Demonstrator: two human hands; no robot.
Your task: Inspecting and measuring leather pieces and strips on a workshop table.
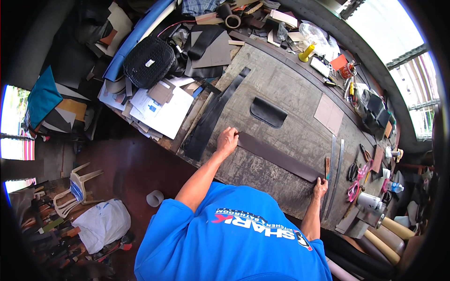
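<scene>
A long dark brown strip of leather [281,157] stretches across the near part of the worktable [262,178]. My left hand [228,140] pinches its left end, and the fingertips of my right hand [320,187] grip the right end. Beyond the strip lies a black leather piece with rounded corners [268,112]. Left of my left hand are long black strips [215,117], lying at a slant. Close to my right hand, a wooden-handled tool [327,166] and two metal rulers [341,154] rest on the tabletop.
A beige rectangular sheet [329,114] lies at the right. Scissors [352,171], pliers [364,153] and jars crowd the right edge. Papers [161,110] and a black textured bag [150,63] are piled at the left. A white plastic chair [77,189] stands on the floor.
</scene>
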